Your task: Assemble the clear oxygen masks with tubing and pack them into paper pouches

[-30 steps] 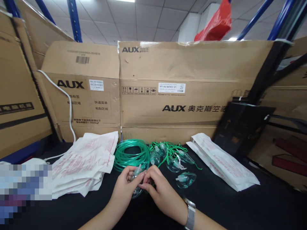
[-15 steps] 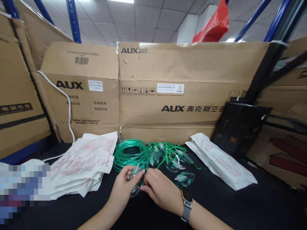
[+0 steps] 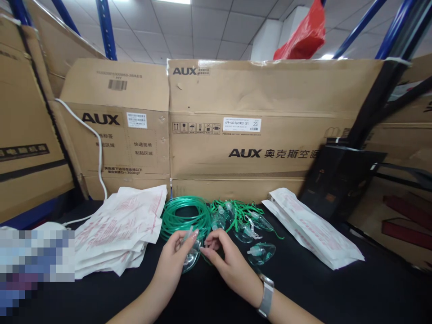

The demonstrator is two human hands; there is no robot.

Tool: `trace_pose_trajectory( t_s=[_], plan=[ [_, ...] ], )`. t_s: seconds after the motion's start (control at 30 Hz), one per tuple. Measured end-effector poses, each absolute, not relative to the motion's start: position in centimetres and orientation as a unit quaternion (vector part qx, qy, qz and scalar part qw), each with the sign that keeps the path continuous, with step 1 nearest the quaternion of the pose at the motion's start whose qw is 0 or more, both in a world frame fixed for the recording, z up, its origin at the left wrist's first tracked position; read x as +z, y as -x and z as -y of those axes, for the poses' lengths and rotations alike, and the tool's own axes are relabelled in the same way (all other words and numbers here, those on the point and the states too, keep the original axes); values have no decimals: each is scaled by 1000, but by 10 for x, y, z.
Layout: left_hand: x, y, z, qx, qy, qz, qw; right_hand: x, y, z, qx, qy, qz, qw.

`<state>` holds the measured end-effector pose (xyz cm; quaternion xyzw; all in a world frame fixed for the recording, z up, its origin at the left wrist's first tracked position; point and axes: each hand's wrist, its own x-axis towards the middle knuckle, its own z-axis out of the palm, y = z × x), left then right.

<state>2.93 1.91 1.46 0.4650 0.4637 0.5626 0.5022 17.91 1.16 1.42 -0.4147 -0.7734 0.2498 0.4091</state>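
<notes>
My left hand point(image 3: 173, 256) is closed round a clear oxygen mask point(image 3: 191, 261), its pale connector poking up between thumb and fingers. Close against the mask's right side, my right hand point(image 3: 221, 254) has its thumb and fingers curled together; whatever is pinched there is too small to make out. Behind my hands lies a coil of green tubing point(image 3: 185, 211). To its right is a heap of clear masks point(image 3: 243, 231) with green straps point(image 3: 251, 207). A single mask point(image 3: 261, 253) lies apart, to the right of my right hand.
White printed pouches point(image 3: 118, 225) are stacked on the left, and more white pouches point(image 3: 313, 229) lie on the right. Cardboard boxes point(image 3: 243, 99) wall off the back of the black table point(image 3: 209, 301). A dark bag point(image 3: 340, 180) stands at the back right.
My right hand has rolled, its fingers lifting and loosening slightly beside the mask. The left hand keeps hold of the mask, and the view has shifted a little.
</notes>
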Motion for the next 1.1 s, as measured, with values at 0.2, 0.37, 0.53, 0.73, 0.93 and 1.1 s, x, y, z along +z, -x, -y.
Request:
trace_pose_trajectory(
  t_s=[0.2, 0.37, 0.53, 0.73, 0.93, 1.1],
  plan=[
    [15, -28, -20, 562, -449, -474, 509, 12, -179, -20, 319, 408, 744, 423],
    [14, -26, -21, 560, -441, -474, 516, 15, -178, -22, 370, 414, 734, 390],
    [14, -25, -22, 563, -433, -475, 519, 11, -176, -19, 439, 374, 732, 363],
    [14, -28, -22, 560, -437, -472, 523, 7, -174, -17, 468, 378, 700, 384],
    [14, -31, -19, 540, -456, -463, 535, 7, -174, -14, 441, 382, 712, 390],
    [11, -32, -20, 533, -476, -456, 530, 8, -173, -10, 422, 392, 724, 380]
  ],
)
